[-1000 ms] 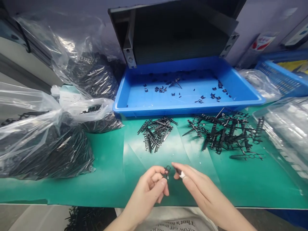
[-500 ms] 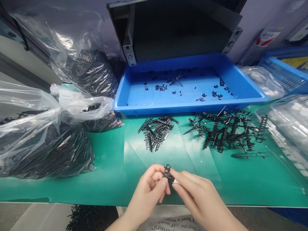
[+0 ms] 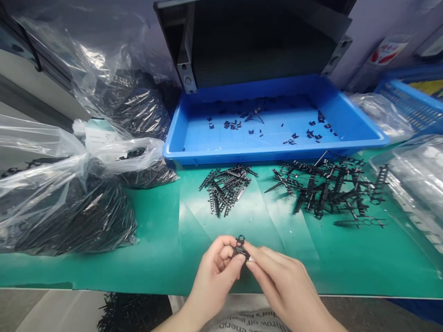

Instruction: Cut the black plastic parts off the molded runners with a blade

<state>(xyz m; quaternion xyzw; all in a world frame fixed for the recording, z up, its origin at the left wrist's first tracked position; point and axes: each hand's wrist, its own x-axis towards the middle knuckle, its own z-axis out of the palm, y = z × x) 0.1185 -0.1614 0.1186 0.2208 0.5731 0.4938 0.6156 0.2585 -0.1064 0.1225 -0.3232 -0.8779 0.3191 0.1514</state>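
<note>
Close to the table's front edge, my left hand [image 3: 212, 278] pinches a small black plastic part [image 3: 240, 240] between thumb and fingers. A ring on the part sticks up past the fingertips; its lower portion is mostly covered. My right hand [image 3: 286, 275] meets it from the other side, thumb and forefinger closed on the same part. Something small and white shows at the right fingertips, too little to name. Beyond my hands lie a pile of flat black ladder-like strips [image 3: 226, 190] and, to the right, a tangle of black plastic parts with rings [image 3: 325, 189].
A blue tray [image 3: 277, 153] with scattered small black pieces stands at the back under a dark panel [image 3: 263, 46]. Clear bags of black parts [image 3: 65, 207] fill the left side. Clear plastic packaging [image 3: 415, 184] and a blue basket [image 3: 394, 99] are on the right.
My left thumb and fingers have shifted slightly on the black part, and its lower portion sits at a different angle. Both hands stay in nearly the same place; the view has moved slightly.
</note>
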